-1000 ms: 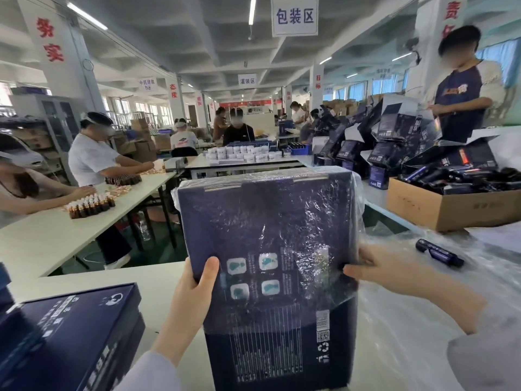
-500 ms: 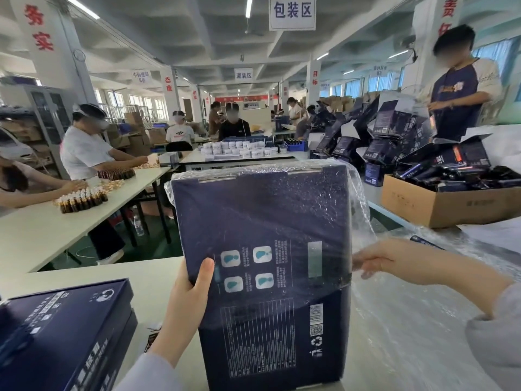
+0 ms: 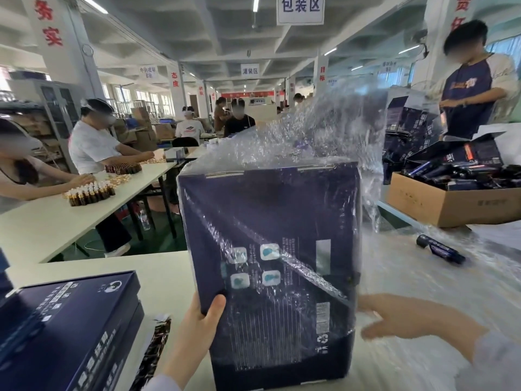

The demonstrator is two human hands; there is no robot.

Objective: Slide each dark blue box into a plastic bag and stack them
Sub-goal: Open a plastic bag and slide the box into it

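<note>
Pretty bright in here w/ ceiling tubes + daylight thru the windows, white glare streaks on the plastic bag, my right hand is motion-blurred, and the pillar leans at the frame edge bc wide-angle.

Hanging sign "包装区"; farther sign, perhaps "灌装区".

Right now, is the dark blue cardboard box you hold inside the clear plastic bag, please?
Mostly in: the clear plastic bag covers the dark blue box over top and front; at its bottom edge, cannot tell.
</note>
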